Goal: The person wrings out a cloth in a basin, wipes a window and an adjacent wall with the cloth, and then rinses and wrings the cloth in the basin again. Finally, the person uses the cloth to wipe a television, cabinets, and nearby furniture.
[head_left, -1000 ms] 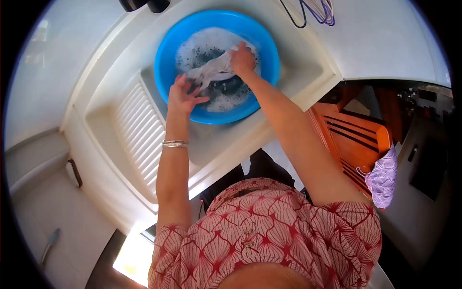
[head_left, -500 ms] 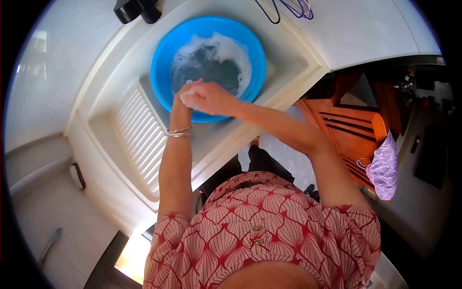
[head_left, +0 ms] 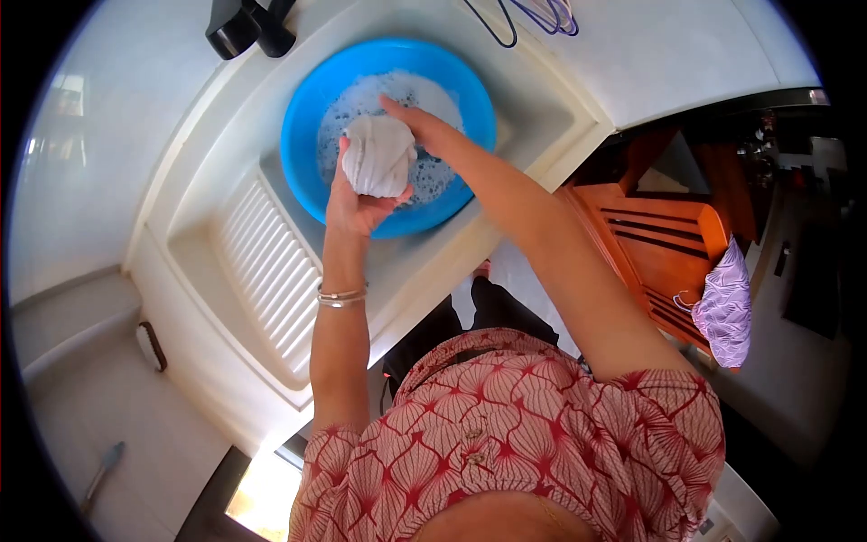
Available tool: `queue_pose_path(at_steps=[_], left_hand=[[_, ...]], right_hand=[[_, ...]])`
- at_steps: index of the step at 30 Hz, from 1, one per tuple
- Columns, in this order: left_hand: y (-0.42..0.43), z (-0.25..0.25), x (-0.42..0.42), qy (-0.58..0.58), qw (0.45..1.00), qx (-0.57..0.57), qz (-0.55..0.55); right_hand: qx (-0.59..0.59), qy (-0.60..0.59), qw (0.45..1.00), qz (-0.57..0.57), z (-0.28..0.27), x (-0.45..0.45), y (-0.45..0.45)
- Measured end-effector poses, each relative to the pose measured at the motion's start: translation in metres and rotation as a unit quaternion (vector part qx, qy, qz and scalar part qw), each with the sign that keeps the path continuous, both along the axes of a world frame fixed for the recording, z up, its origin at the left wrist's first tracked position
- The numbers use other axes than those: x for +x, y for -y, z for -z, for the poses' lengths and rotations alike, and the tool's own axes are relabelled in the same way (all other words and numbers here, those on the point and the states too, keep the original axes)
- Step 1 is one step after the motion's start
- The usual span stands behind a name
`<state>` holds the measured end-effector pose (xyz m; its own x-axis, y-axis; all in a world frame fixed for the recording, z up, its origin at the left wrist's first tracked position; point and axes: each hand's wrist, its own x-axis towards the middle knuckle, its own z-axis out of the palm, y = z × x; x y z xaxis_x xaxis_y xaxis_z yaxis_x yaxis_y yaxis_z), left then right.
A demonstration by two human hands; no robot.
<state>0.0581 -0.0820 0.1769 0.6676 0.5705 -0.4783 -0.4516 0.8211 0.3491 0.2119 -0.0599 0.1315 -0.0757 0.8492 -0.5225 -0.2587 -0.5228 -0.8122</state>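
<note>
Head view: white cloth (head_left: 379,155), bunched into a compact bundle, raised over the blue basin (head_left: 296,149), a little toward 7 o'clock of its centre. Left hand (head_left: 361,203) carries it from below, digits curled up its sides at 9 and 5 o'clock; grip part-closed, cupping rather than squeezing, presumably so the weight sits on the palm. Right hand (head_left: 426,131) at the bundle's 2 o'clock side, fingers nearly straight, grip slack with no hold visible; cannot tell whether its edge brushes the cloth. Likely left free for arranging folds. Basin stands in the cream laundry sink (head_left: 551,108), white suds (head_left: 384,86) on the water; drips from the bundle would fall back inside, probably the reason for holding it there. Ribbed washboard panel (head_left: 264,266) between 7 and 8 o'clock of the basin, apparently part of the sink, handy to the left arm. Silver bracelets (head_left: 341,296) at the left wrist, clear of the suds. Black fitting (head_left: 230,32) at 10 o'clock, use unclear. Purple wire loops (head_left: 569,27) at 2 o'clock on the white worktop (head_left: 686,54), out of the wet. Brush (head_left: 152,346) outside the sink, past the washboard. Wooden chair (head_left: 713,235) at 4 o'clock, purple patterned fabric (head_left: 722,312) at its corner, well apart from the water, perhaps to stay dry.
</note>
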Motion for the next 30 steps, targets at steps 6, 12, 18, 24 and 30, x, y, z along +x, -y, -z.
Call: queue_pose_path(at_steps=[6, 12, 18, 24, 30], left_hand=[[0.0, -0.016, 0.037, 0.244, 0.935, -0.108, -0.233], [0.032, -0.008, 0.049, 0.429, 0.883, -0.128, -0.143], [0.022, -0.005, 0.03, 0.331, 0.933, -0.096, -0.1], [0.005, 0.01, 0.023, 0.212, 0.97, -0.112, -0.045], [-0.015, 0.033, 0.024, 0.037, 0.997, -0.067, -0.002]], right_hand=[[0.076, -0.412, 0.904, 0.087, 0.021, -0.031, 0.022], [0.162, -0.571, 0.799, 0.095, 0.0, -0.038, 0.021], [0.39, -0.373, 0.842, -0.008, -0.01, -0.021, 0.019], [0.101, -0.202, 0.973, -0.04, -0.015, -0.006, -0.022], [0.036, 0.019, 0.996, -0.08, 0.007, -0.013, -0.05]])
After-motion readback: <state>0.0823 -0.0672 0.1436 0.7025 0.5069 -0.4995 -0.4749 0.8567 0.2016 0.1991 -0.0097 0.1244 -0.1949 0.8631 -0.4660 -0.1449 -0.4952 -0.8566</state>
